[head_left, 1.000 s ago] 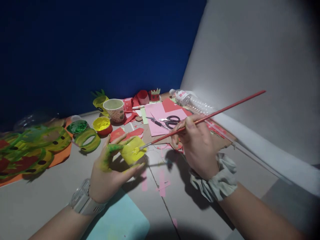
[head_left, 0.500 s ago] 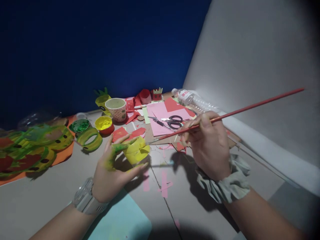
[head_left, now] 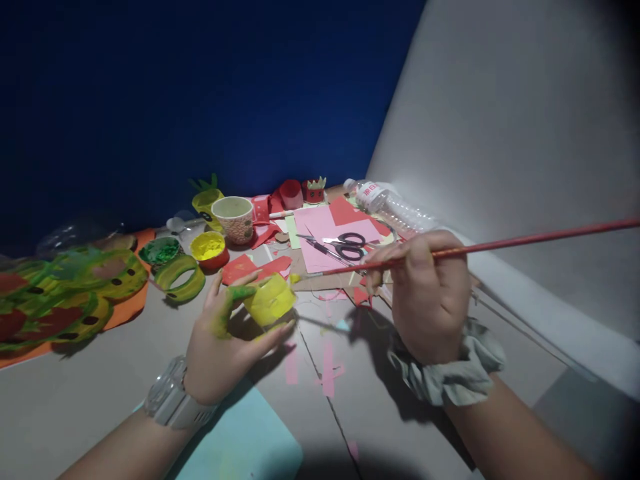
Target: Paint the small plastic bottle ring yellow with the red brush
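Note:
My left hand [head_left: 220,340], smeared with green and yellow paint, grips a short yellow-painted piece [head_left: 270,301], likely a cardboard tube section, between thumb and fingers. A red-handled paintbrush [head_left: 350,269] lies pinched in my right hand [head_left: 425,293], its handle pointing right. Yellow paint coats the brush tip, which is at the upper right edge of the yellow piece; whether they touch I cannot tell. Beyond my left hand stand a tub of yellow paint [head_left: 209,249] and a tub of green paint [head_left: 160,251]. A green-and-yellow painted ring [head_left: 183,279] rests beside them.
Black-handled scissors [head_left: 350,245] lie on pink paper [head_left: 313,220], with red scraps around. A patterned paper cup [head_left: 234,219] stands at the back. A plastic bottle [head_left: 395,205] lies by the wall. Painted crafts [head_left: 75,293] fill the left; a light-blue sheet [head_left: 245,433] lies in front.
The brush tip has come off the yellow piece's face to its upper right edge. My right hand has shifted slightly right and down, and the handle slopes less. My left hand barely moved.

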A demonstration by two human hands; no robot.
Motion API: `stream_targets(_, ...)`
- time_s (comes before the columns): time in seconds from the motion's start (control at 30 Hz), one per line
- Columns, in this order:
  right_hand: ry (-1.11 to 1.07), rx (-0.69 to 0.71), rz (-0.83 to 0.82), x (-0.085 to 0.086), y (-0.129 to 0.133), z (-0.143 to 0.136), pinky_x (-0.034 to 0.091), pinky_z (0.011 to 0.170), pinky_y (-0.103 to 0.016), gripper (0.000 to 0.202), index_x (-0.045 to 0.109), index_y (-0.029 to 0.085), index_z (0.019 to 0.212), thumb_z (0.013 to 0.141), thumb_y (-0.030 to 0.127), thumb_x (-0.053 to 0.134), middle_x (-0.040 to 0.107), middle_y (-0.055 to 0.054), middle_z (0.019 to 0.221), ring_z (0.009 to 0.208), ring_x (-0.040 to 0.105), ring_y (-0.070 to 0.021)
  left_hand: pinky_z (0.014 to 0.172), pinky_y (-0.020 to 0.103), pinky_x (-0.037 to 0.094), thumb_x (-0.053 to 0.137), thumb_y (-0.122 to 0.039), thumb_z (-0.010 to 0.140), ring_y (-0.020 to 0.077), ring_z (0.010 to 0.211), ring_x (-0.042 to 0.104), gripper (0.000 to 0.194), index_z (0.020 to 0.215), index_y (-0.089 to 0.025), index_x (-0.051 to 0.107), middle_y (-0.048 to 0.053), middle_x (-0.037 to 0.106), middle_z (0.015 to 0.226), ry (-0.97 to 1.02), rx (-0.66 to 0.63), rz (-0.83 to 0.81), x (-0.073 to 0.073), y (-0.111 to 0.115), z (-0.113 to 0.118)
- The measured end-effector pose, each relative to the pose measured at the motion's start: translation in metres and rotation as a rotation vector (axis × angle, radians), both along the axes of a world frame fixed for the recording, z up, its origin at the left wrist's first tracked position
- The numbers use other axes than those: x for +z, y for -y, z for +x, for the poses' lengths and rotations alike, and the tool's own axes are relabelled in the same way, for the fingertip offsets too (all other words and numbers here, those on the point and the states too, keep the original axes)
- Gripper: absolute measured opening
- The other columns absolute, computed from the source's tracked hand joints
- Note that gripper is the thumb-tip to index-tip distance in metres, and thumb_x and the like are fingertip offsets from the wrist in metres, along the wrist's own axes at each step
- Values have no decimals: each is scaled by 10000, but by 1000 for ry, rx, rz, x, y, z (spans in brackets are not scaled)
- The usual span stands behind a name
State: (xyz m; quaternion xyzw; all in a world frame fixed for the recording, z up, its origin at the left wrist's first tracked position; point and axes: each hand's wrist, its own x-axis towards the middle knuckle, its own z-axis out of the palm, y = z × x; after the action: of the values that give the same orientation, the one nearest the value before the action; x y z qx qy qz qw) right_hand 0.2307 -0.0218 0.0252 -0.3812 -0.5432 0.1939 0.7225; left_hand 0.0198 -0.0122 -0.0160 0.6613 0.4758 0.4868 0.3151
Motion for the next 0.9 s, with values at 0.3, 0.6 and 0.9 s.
stream_targets(0.3, 47, 151, -86, -7, 8, -15, 465, 548, -313, 113, 530, 243, 843, 915, 241, 442, 603, 11, 698, 566, 570, -123, 927, 492, 511, 789, -306, 583, 288, 1124, 582, 447, 979, -248, 591, 90, 627, 1194, -79, -1, 70, 2, -1, -3)
stream_targets(0.6, 115, 6, 3, -1, 3, -6, 457, 505, -274, 134, 534, 211, 811, 912, 213, 446, 563, 25, 657, 527, 557, -99, 1123, 577, 215, 769, -344, 634, 276, 1200, 522, 454, 1039, -273, 577, 74, 611, 1224, -238, -2, 201, 0, -3, -8)
stream_targets(0.9, 272, 63, -37, -6, 12, -10, 494, 625, -292, 117, 548, 197, 849, 906, 184, 447, 599, 10, 717, 639, 600, -107, 1151, 558, 151, 752, -362, 658, 269, 1248, 476, 476, 1077, -267, 549, 70, 637, 1177, -350, 13, 294, -1, -5, -8)
